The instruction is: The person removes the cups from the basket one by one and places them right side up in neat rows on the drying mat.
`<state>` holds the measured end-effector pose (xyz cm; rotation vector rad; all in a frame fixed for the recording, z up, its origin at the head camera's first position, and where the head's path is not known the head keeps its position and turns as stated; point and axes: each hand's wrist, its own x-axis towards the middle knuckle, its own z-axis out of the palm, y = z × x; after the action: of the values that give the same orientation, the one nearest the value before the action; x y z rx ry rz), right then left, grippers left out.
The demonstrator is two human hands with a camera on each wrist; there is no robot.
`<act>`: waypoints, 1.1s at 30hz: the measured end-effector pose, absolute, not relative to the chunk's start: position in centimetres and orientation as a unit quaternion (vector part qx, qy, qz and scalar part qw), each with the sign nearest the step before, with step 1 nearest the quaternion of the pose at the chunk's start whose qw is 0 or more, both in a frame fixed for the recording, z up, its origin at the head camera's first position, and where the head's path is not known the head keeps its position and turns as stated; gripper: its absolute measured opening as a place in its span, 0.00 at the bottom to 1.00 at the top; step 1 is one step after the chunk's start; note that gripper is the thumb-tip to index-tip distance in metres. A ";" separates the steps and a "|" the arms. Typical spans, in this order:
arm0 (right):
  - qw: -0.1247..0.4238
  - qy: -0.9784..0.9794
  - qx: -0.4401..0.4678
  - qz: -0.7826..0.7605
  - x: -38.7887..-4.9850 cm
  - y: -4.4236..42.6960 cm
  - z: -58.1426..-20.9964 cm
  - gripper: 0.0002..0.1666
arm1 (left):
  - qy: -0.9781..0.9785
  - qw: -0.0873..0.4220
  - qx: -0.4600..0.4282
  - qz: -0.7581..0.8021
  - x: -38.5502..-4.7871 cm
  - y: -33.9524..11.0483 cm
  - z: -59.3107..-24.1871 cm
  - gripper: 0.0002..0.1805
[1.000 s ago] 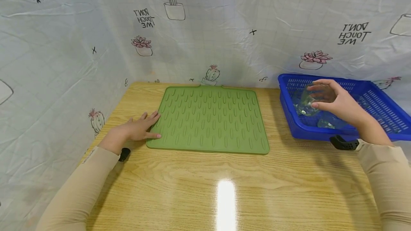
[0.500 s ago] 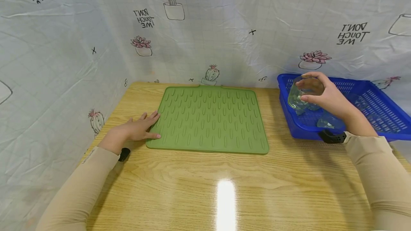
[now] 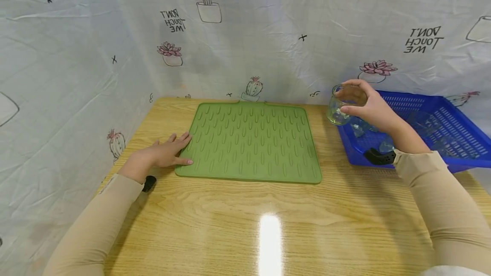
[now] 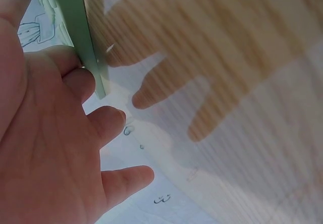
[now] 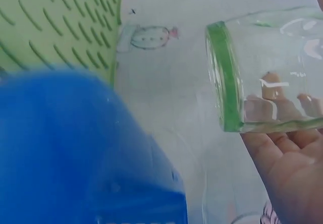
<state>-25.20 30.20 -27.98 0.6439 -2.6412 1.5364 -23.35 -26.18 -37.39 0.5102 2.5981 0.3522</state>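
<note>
In the head view my right hand (image 3: pixel 374 105) grips a clear drinking glass (image 3: pixel 336 112) between thumb and fingers, above the left rim of the blue plastic basket (image 3: pixel 347 146). The right wrist view shows the glass (image 5: pixel 257 77) side-on, its thick base tinted green, with fingers visible through it. My left hand (image 3: pixel 166 153) rests with fingers spread at the left edge of a green ridged mat (image 3: pixel 249 142) lying on the table. In the left wrist view the left hand (image 4: pixel 55 133) has its fingers extended beside the mat's edge (image 4: pixel 83 37).
Several more clear glasses (image 3: pixel 358 127) lie in the basket, partly hidden by the right arm. A wood-grain table (image 3: pixel 215 216) carries mat and basket. A white curtain (image 3: pixel 268 33) with cactus drawings hangs behind and to the left.
My right hand has moved left and slightly up with the glass, from inside the basket to over its left rim. The left hand and the mat have stayed in place.
</note>
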 end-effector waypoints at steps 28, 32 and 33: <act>0.028 -0.828 0.159 0.536 -27.4 23.2 -28.8 0.40 | 0.946 0.237 0.185 0.123 -22.9 -25.6 -36.9 0.55; 0.023 -0.830 0.160 0.534 -28.0 22.3 -29.1 0.41 | 0.946 0.237 0.183 0.126 -22.8 -25.6 -36.8 0.54; 0.021 -0.830 0.161 0.533 -28.2 22.1 -29.2 0.42 | 0.946 0.237 0.182 0.127 -22.8 -25.6 -36.8 0.54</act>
<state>-28.21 22.08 -29.20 0.4984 -2.5748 1.6535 -22.79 -25.60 -36.78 0.4992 2.5926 0.3474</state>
